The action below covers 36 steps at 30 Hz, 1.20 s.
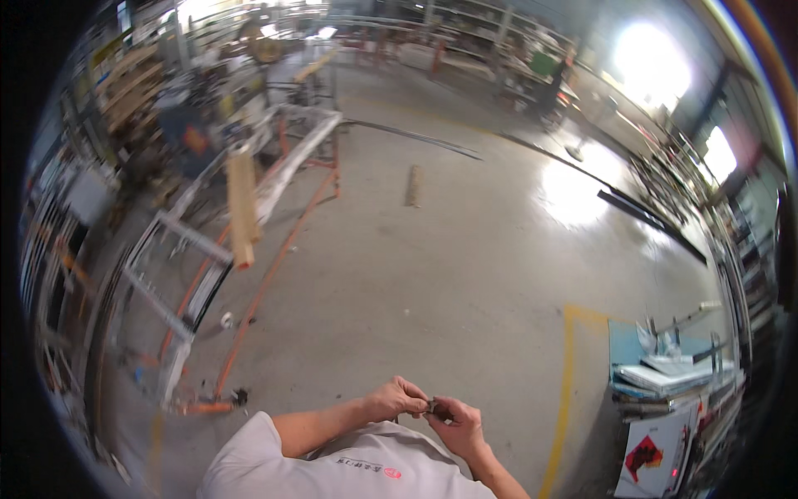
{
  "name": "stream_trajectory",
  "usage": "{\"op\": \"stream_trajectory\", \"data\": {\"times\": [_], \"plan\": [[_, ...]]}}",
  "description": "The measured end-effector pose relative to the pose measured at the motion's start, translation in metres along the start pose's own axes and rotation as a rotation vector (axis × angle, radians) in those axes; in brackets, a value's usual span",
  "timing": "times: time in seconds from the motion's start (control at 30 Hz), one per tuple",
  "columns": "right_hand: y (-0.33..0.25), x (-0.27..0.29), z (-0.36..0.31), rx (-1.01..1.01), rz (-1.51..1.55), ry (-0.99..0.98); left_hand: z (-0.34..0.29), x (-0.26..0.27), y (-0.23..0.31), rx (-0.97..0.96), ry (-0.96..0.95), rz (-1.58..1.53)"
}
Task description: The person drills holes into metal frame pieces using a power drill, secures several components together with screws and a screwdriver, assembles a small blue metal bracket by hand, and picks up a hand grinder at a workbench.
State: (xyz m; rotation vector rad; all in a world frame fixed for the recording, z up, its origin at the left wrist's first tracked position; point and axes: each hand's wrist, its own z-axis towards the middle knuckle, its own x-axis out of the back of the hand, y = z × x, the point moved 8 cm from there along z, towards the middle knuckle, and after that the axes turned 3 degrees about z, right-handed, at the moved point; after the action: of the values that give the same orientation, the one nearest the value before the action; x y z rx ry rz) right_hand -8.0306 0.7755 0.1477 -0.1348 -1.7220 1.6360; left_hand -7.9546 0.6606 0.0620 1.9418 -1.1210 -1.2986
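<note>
Close in front of my shirt, both hands meet at the lower middle of the head view. My left hand point(397, 398) has its fingers pinched together, and my right hand point(457, 421) is curled with thumb and fingers closed toward it. Between the fingertips shows a small dark greyish piece point(431, 406), mostly hidden by the fingers. It is too small to tell its kind. Both hands seem to touch it.
At left stands a metal frame rack with orange legs point(253, 320), bearing a wooden board point(243, 204). A stack of papers and boxes point(665, 374) stands at right beside a yellow floor line point(565, 399). A short plank point(414, 186) and long dark bars point(652, 223) lie on the floor.
</note>
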Motion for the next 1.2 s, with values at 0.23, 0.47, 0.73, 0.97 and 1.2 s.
{"op": "stream_trajectory", "data": {"times": [0.23,0.47,0.73,0.97,1.2], "plan": [[0.066,0.128,0.213,0.003,0.171,0.231,0.240,0.032,0.168,0.114,-0.261,0.151],[0.189,0.205,0.502,-0.021,0.270,0.055,0.489,0.162,0.306,0.086,-0.142,0.250],[0.189,0.269,0.857,0.079,0.345,-0.356,0.650,0.290,0.519,-0.053,0.137,-0.293],[0.286,0.296,1.160,0.082,0.191,-0.453,0.888,0.456,0.648,-0.111,0.151,-0.339],[0.317,0.400,1.437,0.018,0.127,-0.146,1.126,0.541,0.869,0.018,-0.101,-0.171]]}}
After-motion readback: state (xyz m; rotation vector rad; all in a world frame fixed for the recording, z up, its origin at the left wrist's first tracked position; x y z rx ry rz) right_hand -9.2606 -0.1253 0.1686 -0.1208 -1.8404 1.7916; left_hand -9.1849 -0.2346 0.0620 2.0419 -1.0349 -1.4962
